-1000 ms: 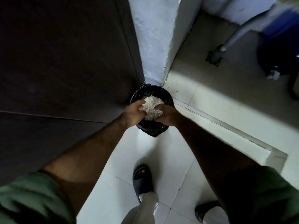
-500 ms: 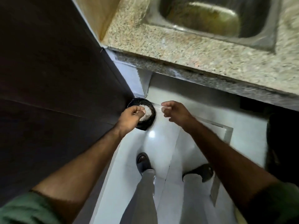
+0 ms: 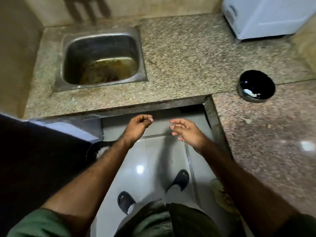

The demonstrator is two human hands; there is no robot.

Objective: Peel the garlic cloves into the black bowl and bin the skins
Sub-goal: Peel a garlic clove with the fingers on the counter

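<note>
Speckled granite is forming the tabletop, with a steel sink sunk into it on the left and a white appliance sitting at the far right corner. The black bowl is standing on the tabletop well to the right, with something pale lying inside it. Both hands are hanging over the tiled floor, holding nothing: the left hand is showing loosely curled fingers, the right hand relaxed, spread fingers. Down by the left forearm, a dark bin is sitting on the floor with pale garlic skins heaped inside it.
</note>
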